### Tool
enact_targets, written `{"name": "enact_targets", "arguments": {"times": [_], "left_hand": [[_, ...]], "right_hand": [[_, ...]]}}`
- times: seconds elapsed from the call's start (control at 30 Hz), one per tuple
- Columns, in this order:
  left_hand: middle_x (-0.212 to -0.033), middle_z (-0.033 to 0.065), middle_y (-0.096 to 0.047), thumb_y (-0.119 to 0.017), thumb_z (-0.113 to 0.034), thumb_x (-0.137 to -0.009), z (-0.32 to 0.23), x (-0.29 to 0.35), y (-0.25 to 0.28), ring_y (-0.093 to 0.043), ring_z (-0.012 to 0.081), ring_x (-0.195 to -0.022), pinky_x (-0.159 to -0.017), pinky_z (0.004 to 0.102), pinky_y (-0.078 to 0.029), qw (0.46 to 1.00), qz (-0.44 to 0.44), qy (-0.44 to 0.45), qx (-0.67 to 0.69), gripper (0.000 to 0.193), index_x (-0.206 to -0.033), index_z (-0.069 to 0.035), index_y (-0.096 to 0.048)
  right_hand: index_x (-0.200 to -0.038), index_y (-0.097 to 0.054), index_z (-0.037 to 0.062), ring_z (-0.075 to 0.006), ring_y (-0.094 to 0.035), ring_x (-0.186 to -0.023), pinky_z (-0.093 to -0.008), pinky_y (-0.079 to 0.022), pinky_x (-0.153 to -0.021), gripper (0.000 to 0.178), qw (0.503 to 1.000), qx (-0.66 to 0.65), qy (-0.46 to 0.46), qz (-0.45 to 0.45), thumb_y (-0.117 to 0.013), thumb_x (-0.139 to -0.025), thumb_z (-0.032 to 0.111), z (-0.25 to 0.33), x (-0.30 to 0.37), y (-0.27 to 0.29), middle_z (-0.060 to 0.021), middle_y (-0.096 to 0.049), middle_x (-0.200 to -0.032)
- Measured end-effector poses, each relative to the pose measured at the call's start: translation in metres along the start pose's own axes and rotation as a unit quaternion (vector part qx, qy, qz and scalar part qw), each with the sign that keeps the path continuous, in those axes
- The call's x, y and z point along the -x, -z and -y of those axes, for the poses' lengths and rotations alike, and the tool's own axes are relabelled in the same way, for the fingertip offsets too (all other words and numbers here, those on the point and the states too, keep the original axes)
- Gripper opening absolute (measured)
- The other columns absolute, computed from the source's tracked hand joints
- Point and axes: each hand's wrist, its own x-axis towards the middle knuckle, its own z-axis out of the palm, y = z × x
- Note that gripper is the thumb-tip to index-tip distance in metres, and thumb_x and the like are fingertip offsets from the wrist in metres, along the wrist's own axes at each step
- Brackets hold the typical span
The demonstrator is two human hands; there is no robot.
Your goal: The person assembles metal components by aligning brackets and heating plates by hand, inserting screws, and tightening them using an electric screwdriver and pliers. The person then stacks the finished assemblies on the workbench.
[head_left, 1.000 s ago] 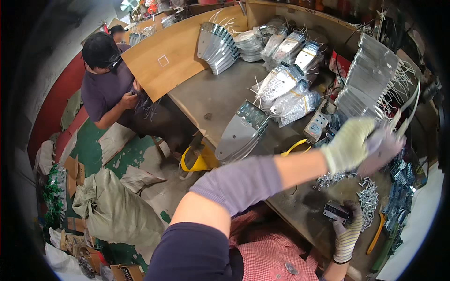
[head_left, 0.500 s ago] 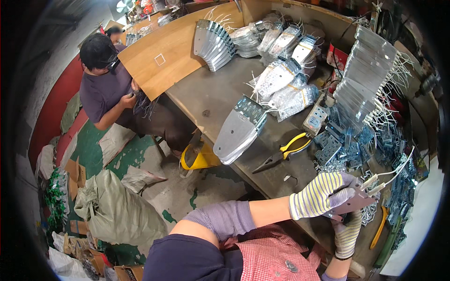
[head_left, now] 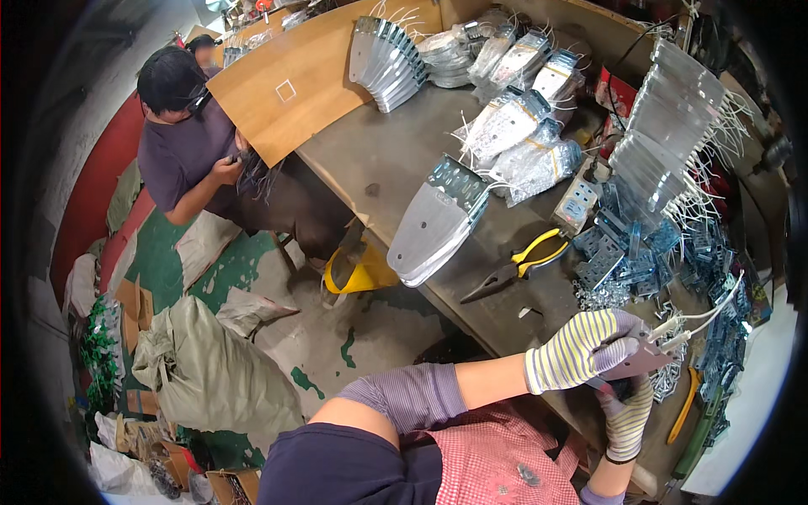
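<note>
My left hand point(head_left: 581, 352), in a striped knit glove, is closed around a flat grey-brown plate point(head_left: 641, 362) at the lower right. Two white wires point(head_left: 703, 318) with pale sleeves stick out of its far right end. My right hand point(head_left: 628, 419), gloved alike, is closed at the near underside of the plate; its curled fingertips meet the edge and are partly hidden. Beside the plate, small screws point(head_left: 669, 380) lie on the workbench point(head_left: 353, 156). Yellow-and-black long-nose pliers point(head_left: 515, 268) lie open beyond my left hand.
Stacked grey tapered plates point(head_left: 442, 220) stand near the bench's left edge. Behind are bagged bundles point(head_left: 505, 126) and wired plates point(head_left: 673, 118). Blue metal brackets point(head_left: 602, 257), a power strip point(head_left: 579, 198) and a yellow-handled tool point(head_left: 685, 408) lie rightward. A co-worker point(head_left: 189, 135) sits left, near a sack point(head_left: 210, 362).
The view has shifted slightly. My right hand's fingers now show more at the plate's near edge, and less of the plate's lower part is visible. My left hand keeps its grip.
</note>
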Motion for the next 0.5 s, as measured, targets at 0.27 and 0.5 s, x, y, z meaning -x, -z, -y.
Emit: {"name": "enact_targets", "arguments": {"times": [0.27, 0.5], "left_hand": [[-0.101, 0.0147, -0.067, -0.059, -0.015, -0.094, -0.004, 0.002, 0.001, -0.066, 0.0261, -0.093, -0.084, 0.0337, -0.051, 0.995, 0.028, 0.04, 0.083, 0.026, -0.114, 0.002, -0.062], [-0.105, 0.0092, -0.07, -0.059, -0.019, -0.096, -0.011, 0.011, 0.002, -0.064, 0.0145, -0.096, -0.087, 0.0301, -0.05, 0.975, 0.003, 0.143, 0.168, 0.029, -0.116, 0.001, -0.063]], "right_hand": [[-0.129, -0.056, 0.004, -0.0158, -0.059, -0.108, -0.0312, -0.047, -0.095, 0.069, 0.998, -0.028, -0.038, -0.041, -0.088, -0.072, 0.025, -0.01, 0.001, 0.004, -0.0041, -0.063, -0.12], [-0.118, -0.063, 0.0025, -0.0164, -0.061, -0.103, -0.0326, -0.048, -0.091, 0.055, 0.998, -0.004, -0.002, -0.065, -0.086, -0.074, 0.023, -0.004, -0.001, -0.008, -0.0053, -0.065, -0.114]]}}
